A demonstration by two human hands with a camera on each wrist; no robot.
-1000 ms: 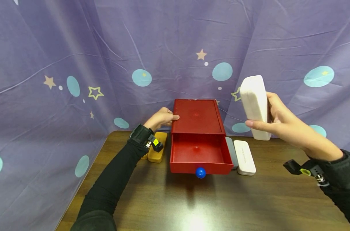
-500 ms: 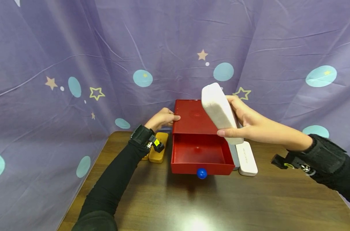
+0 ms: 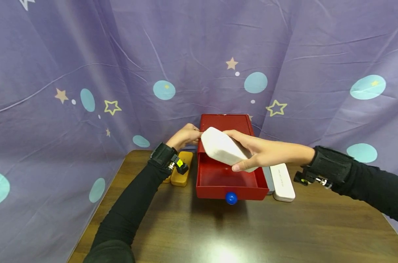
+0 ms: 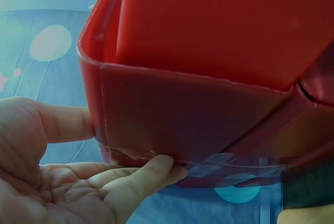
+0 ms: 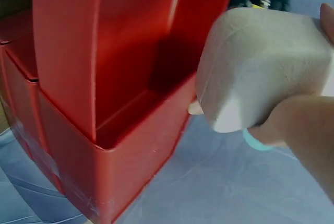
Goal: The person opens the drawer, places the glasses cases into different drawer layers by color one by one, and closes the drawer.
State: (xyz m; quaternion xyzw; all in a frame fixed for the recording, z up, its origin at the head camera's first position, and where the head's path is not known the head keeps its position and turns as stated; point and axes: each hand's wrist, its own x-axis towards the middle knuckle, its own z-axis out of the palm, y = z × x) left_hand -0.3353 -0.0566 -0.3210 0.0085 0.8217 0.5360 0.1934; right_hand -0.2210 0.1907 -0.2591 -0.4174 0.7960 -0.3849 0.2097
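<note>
A red drawer box [image 3: 228, 121] stands on the table with its drawer [image 3: 212, 192] pulled out toward me; a blue knob [image 3: 231, 198] sits on the drawer front. My left hand [image 3: 186, 136] grips the box's left edge, thumb and fingers on different faces in the left wrist view [image 4: 120, 190]. The white case hides its thumb tip in the head view. My right hand [image 3: 268, 151] holds that white case [image 3: 222, 149], which looks like a glasses case, tilted above the drawer. In the right wrist view the case [image 5: 261, 62] shows its rounded end.
Yellow cases [image 3: 182, 170] lie left of the box, partly under my left wrist. To its right are a grey case [image 3: 268, 180] and another white case [image 3: 282, 182] with small lettering. A purple patterned curtain [image 3: 186, 47] hangs behind the wooden table [image 3: 268, 230].
My right hand has carried the white case left and down, from right of the box to above the drawer, tipping it flatter. The left hand has stayed on the box.
</note>
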